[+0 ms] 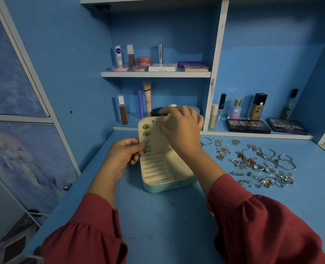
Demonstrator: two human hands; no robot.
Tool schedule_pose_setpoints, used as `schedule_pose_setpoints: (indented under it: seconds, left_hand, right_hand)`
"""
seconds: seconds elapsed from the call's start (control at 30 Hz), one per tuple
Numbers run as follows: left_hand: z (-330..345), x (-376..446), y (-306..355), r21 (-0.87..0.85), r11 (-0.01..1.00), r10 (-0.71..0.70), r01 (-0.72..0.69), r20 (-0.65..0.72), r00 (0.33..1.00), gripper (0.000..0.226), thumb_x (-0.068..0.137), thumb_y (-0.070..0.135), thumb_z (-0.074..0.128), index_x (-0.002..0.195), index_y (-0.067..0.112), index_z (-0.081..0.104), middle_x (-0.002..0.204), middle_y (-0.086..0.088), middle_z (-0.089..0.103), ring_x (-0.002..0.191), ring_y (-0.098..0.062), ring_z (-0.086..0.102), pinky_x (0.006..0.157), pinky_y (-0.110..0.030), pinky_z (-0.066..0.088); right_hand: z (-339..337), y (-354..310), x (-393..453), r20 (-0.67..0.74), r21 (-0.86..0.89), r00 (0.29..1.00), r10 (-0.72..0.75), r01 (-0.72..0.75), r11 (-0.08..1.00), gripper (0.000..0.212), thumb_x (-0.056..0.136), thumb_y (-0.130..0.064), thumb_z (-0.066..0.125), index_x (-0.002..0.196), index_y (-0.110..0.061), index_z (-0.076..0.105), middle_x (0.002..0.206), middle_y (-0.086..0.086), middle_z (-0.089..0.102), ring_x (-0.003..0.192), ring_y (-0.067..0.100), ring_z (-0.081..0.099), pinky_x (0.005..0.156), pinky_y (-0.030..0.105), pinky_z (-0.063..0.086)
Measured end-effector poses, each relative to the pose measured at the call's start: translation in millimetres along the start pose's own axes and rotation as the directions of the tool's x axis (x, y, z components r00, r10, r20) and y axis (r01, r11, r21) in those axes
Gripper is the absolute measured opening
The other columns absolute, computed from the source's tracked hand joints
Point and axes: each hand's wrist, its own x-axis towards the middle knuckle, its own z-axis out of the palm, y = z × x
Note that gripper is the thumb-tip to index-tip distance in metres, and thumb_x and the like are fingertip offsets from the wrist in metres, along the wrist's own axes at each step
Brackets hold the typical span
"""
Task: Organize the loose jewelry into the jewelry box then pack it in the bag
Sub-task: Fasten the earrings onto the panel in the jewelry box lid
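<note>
4 stud earrings sit on the cream perforated panel; left hand pinches its edge, right hand seats a small silver earring; next, its post needs aligning.

We see a worn blue painted desk top carrying an open pale mint jewelry box with cream lining at its centre. At three o'clock from the box lies a loose scatter of silver and gold rings, bangles, chains and earrings, spread directly on the blue surface and well apart from the box.
</note>
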Motion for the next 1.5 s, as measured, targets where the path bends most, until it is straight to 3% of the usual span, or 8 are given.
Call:
schedule_pose_setpoints:
  seconds: [0.33, 0.63, 0.77, 0.9, 0.97, 1.13, 1.27, 1.5]
  left_hand:
    - [5, -24, 30, -0.384, 0.919, -0.063, 0.093, 0.089, 0.994, 0.026, 0.097, 0.033, 0.050, 0.116, 0.016, 0.055, 0.084, -0.015, 0.074, 0.038, -0.006, 0.044, 0.034, -0.013, 0.031]
    - [16, -29, 35, -0.579, 0.765, -0.157, 0.283, 0.259, 0.953, 0.025, 0.095, 0.028, 0.051, 0.107, 0.007, 0.057, 0.101, -0.023, 0.071, 0.036, 0.000, 0.051, 0.034, -0.004, 0.034]
    - [13, -28, 35, -0.658, 0.672, -0.162, 0.339, 0.316, 0.935, 0.044, 0.073, 0.021, 0.068, 0.110, 0.001, 0.056, 0.101, -0.031, 0.067, 0.035, 0.000, 0.052, 0.033, -0.007, 0.038]
    - [8, -26, 31, -0.707, 0.565, -0.132, 0.425, 0.431, 0.893, 0.087, 0.024, 0.001, 0.096, 0.105, -0.004, 0.063, 0.109, -0.037, 0.062, 0.034, -0.002, 0.052, 0.030, -0.010, 0.038]
    - [9, -27, 31, -0.704, 0.554, -0.142, 0.445, 0.446, 0.883, 0.080, 0.019, -0.004, 0.095, 0.094, -0.005, 0.067, 0.107, -0.038, 0.062, 0.031, -0.002, 0.049, 0.028, -0.010, 0.036]
    - [13, -34, 33, -0.598, 0.637, -0.215, 0.487, 0.469, 0.857, 0.051, 0.030, -0.002, 0.093, 0.077, -0.002, 0.072, 0.098, -0.031, 0.067, 0.028, -0.002, 0.044, 0.026, -0.009, 0.033]
    - [18, -40, 33, -0.437, 0.769, -0.320, 0.466, 0.368, 0.873, 0.015, 0.070, 0.005, 0.064, 0.084, 0.009, 0.061, 0.087, -0.012, 0.067, 0.027, 0.000, 0.037, 0.027, -0.005, 0.026]
    - [24, -45, 29, -0.200, 0.901, -0.310, 0.385, 0.323, 0.894, 0.023, 0.081, -0.008, 0.058, 0.082, 0.014, 0.055, 0.048, 0.008, 0.049, 0.028, 0.001, 0.030, 0.026, -0.009, 0.020]
  right_hand:
    - [-13, 4, 4, 0.102, 0.163, 0.995, -0.021, 0.004, 0.987, 0.022, 0.075, -0.036, 0.077, 0.096, -0.031, 0.074, 0.099, -0.011, 0.059, 0.107, 0.014, 0.043, 0.082, 0.024, 0.015]
    - [-26, 15, -5, 0.153, 0.329, 0.979, -0.136, 0.080, 0.941, 0.014, 0.074, -0.023, 0.079, 0.087, -0.024, 0.076, 0.084, -0.016, 0.054, 0.095, 0.016, 0.051, 0.087, 0.051, 0.041]
    - [-25, 18, -10, 0.130, 0.349, 0.973, -0.191, 0.136, 0.927, 0.014, 0.073, -0.021, 0.078, 0.087, -0.023, 0.076, 0.083, -0.016, 0.052, 0.090, 0.013, 0.050, 0.081, 0.054, 0.043]
    - [-27, 22, -15, 0.121, 0.370, 0.959, -0.257, 0.197, 0.908, 0.013, 0.074, -0.020, 0.077, 0.086, -0.021, 0.075, 0.085, -0.010, 0.057, 0.089, 0.016, 0.053, 0.078, 0.056, 0.045]
    - [-28, 25, -19, 0.124, 0.380, 0.953, -0.276, 0.211, 0.901, 0.011, 0.074, -0.023, 0.074, 0.085, -0.022, 0.075, 0.085, -0.012, 0.056, 0.088, 0.016, 0.055, 0.077, 0.055, 0.046]
    - [-28, 31, -34, 0.090, 0.337, 0.943, -0.321, 0.275, 0.901, 0.008, 0.077, -0.029, 0.070, 0.082, -0.025, 0.074, 0.083, -0.014, 0.056, 0.081, 0.018, 0.058, 0.070, 0.051, 0.047]
    - [-31, 33, -46, 0.060, 0.283, 0.937, -0.344, 0.315, 0.906, 0.005, 0.076, -0.031, 0.070, 0.078, -0.026, 0.072, 0.081, -0.011, 0.060, 0.079, 0.019, 0.058, 0.070, 0.044, 0.046]
    - [-42, 37, -58, 0.187, 0.227, 0.910, -0.369, 0.326, 0.918, 0.007, 0.077, -0.033, 0.067, 0.078, -0.028, 0.071, 0.080, -0.012, 0.060, 0.079, 0.013, 0.056, 0.074, 0.036, 0.030]
